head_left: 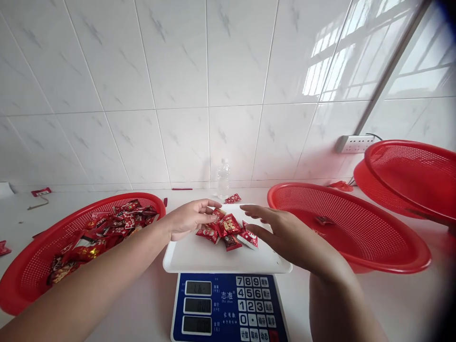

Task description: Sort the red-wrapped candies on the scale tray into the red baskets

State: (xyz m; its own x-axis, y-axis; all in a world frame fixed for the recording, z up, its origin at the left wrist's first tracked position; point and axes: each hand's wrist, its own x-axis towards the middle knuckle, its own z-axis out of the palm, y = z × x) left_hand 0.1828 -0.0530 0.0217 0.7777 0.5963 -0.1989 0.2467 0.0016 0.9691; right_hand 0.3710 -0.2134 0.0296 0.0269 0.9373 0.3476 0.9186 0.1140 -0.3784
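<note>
A small pile of red wrapped snack packets (228, 225) lies on the white tray of a weighing scale (213, 259). My left hand (192, 217) reaches in from the left, fingers apart and curved over the pile's left edge; whether it touches a packet I cannot tell. From the right comes my right hand (281, 230), fingers stretched out and thumb apart, beside a red and white packet (249, 239). Neither hand appears to hold anything. The scale's blue panel (228, 308) faces me, with dim displays and number keys.
At left, a red mesh basket (21, 275) holds many packets. Another red basket (384, 237) at right has a packet inside, with more red baskets (420, 190) beyond. A clear bottle (223, 178) and a loose packet (232, 198) are behind the tray, near the tiled wall (178, 142).
</note>
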